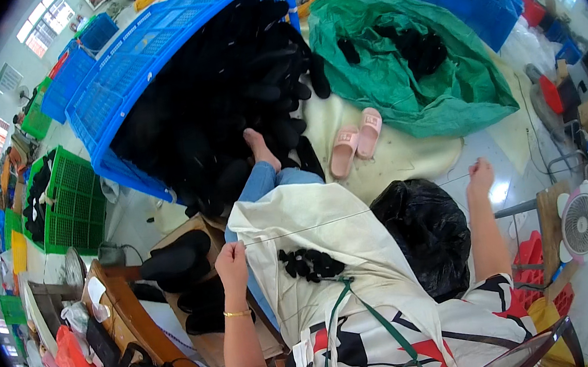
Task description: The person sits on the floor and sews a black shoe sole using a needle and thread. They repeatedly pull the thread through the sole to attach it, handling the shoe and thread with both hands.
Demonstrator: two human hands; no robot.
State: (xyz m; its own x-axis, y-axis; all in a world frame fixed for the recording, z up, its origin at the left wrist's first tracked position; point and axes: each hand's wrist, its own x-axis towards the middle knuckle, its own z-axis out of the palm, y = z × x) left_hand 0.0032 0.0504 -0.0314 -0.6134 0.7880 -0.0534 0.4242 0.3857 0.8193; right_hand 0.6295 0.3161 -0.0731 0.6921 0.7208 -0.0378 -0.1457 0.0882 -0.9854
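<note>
A thin pale thread is stretched taut between my two hands. My left hand pinches one end above my lap, and my right hand holds the other end out to the right. A cream apron covers my lap, and a small bunch of black pieces lies on it below the thread. My bare foot rests against a heap of black items spilling from a tipped blue crate.
A black plastic bag sits by my right knee. Pink slippers lie on a cream mat beside a green sack holding more black items. Black pieces rest on a cardboard box at left. A fan stands at right, a green crate at left.
</note>
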